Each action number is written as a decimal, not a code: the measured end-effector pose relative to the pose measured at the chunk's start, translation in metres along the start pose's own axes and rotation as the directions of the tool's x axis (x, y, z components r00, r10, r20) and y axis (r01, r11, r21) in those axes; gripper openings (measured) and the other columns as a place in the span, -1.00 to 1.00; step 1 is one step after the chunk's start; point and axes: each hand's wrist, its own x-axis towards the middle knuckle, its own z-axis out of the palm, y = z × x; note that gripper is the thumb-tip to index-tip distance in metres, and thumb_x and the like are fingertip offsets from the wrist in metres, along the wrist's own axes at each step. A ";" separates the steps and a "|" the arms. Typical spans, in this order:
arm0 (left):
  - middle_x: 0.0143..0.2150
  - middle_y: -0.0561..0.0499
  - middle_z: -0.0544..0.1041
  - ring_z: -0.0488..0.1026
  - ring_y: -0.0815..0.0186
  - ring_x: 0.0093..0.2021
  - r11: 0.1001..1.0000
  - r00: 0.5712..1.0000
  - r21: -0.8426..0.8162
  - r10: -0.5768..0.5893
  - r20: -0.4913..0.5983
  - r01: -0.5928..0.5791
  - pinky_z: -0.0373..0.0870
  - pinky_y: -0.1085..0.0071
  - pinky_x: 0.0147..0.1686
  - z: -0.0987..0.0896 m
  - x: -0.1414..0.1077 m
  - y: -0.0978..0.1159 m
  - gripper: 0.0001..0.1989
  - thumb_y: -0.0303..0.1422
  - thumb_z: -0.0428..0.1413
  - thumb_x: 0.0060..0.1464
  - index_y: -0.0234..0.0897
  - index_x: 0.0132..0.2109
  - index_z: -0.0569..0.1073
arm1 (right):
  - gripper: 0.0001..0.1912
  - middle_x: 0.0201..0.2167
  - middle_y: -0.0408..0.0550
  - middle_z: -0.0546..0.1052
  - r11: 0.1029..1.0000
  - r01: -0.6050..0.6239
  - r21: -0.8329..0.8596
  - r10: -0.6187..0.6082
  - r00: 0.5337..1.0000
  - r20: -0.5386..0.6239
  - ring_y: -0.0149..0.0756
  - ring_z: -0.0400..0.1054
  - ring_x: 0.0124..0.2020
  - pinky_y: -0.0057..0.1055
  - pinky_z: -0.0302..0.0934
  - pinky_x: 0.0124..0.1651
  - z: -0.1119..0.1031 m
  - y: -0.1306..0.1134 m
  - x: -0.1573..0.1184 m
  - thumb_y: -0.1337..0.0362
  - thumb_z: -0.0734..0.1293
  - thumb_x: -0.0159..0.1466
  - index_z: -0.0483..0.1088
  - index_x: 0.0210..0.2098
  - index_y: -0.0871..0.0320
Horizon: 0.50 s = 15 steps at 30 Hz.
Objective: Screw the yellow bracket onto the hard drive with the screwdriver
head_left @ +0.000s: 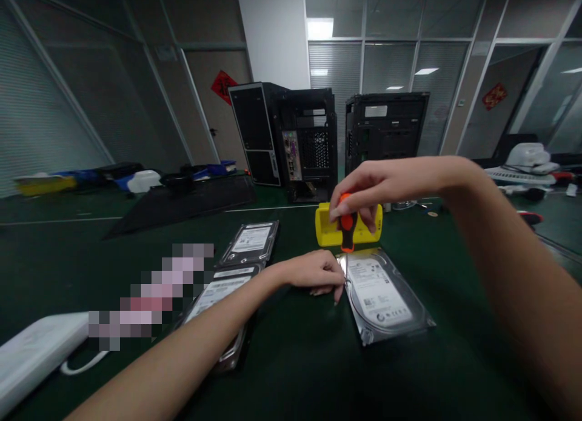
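My right hand [359,194] grips an orange and black screwdriver [348,227] by its handle from above. The shaft points straight down, its tip at the left edge of a silver hard drive [379,291] with a white label, lying flat. My left hand [321,272] rests beside that edge with curled fingers, the fingertips close to the screwdriver tip. Whatever they pinch, if anything, is too small to make out. Just behind the drive stands a yellow plastic holder [324,230], partly hidden by my right hand.
Left of my left hand lie more hard drives [250,239], partly under my forearm. At the back stand a computer tower [254,130] and another black case [386,124]. A white box-like object [40,348] is at the near left, a black mat [191,203] behind.
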 end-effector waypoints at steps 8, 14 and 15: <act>-0.72 0.15 0.26 0.14 0.52 -0.70 1.000 1.000 0.006 -0.017 -0.014 0.017 0.13 0.59 -0.60 0.001 -0.001 0.001 -0.72 -0.42 -0.05 0.06 -0.36 -0.48 0.50 | -0.73 -0.40 -0.05 0.56 0.971 -0.210 -0.110 0.215 0.976 0.036 -0.37 0.45 -0.45 -0.51 0.35 -0.48 -0.026 0.017 -0.014 0.20 0.33 0.07 0.50 -0.26 0.18; -0.72 0.16 0.25 0.14 0.52 -0.71 1.000 1.000 -0.009 -0.017 -0.018 0.017 0.13 0.58 -0.60 0.001 0.000 -0.002 -0.72 -0.38 -0.04 0.08 -0.35 -0.46 0.50 | -0.69 -0.33 -0.04 0.54 0.979 -0.113 -0.171 0.116 0.993 0.007 -0.36 0.44 -0.41 -0.50 0.35 -0.46 -0.020 0.010 -0.011 0.15 0.32 0.09 0.47 -0.22 0.16; -0.72 0.16 0.25 0.14 0.52 -0.71 1.000 1.000 -0.010 -0.016 -0.013 0.015 0.13 0.58 -0.60 0.000 0.000 -0.003 -0.72 -0.37 -0.04 0.08 -0.35 -0.45 0.50 | -0.69 -0.33 -0.04 0.54 0.977 -0.116 -0.179 0.118 0.993 0.001 -0.36 0.44 -0.41 -0.50 0.34 -0.47 -0.019 0.009 -0.011 0.14 0.31 0.09 0.47 -0.22 0.16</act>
